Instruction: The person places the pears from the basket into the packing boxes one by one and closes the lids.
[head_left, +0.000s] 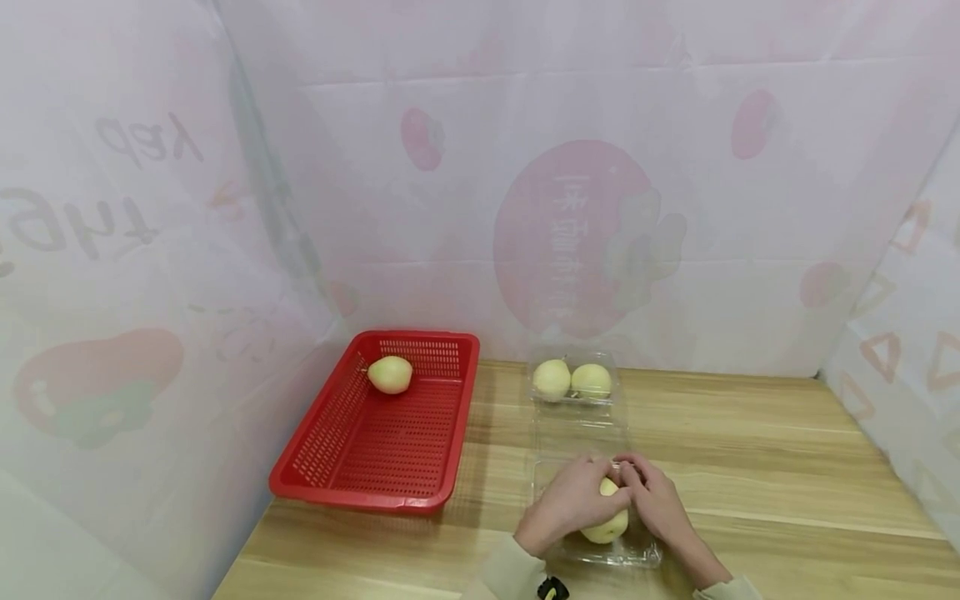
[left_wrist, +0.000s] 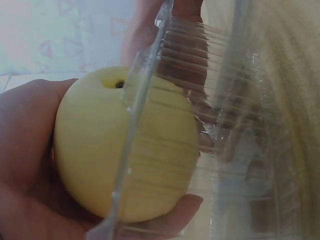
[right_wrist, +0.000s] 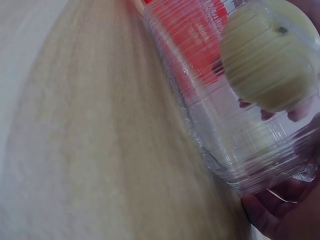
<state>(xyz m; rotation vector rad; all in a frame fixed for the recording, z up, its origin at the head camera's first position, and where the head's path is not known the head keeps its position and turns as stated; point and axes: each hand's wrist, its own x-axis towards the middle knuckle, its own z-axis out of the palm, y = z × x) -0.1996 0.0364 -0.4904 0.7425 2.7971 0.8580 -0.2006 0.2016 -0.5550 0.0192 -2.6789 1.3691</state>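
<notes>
My left hand (head_left: pixel 573 502) grips a pale yellow pear (left_wrist: pixel 95 145), its fingers curled around the underside and side. The pear is at the near clear plastic container (head_left: pixel 641 554); in both wrist views a ribbed transparent wall (right_wrist: pixel 210 110) stands across part of it. My right hand (head_left: pixel 656 504) is at the container's right side, its bent fingers holding the plastic edge, as the right wrist view shows at the lower right. Farther back, two more pears (head_left: pixel 552 380) sit side by side in a clear plastic compartment (head_left: pixel 615 360).
To the left stands a red perforated basket (head_left: pixel 397 433) with one pear (head_left: pixel 392 375) near its far left corner. Beneath everything lies a wood-grain table (head_left: pixel 750 467). Printed cloth walls (head_left: pixel 450 208) enclose the back and sides. A small black object (head_left: pixel 552 588) shows beside the left sleeve.
</notes>
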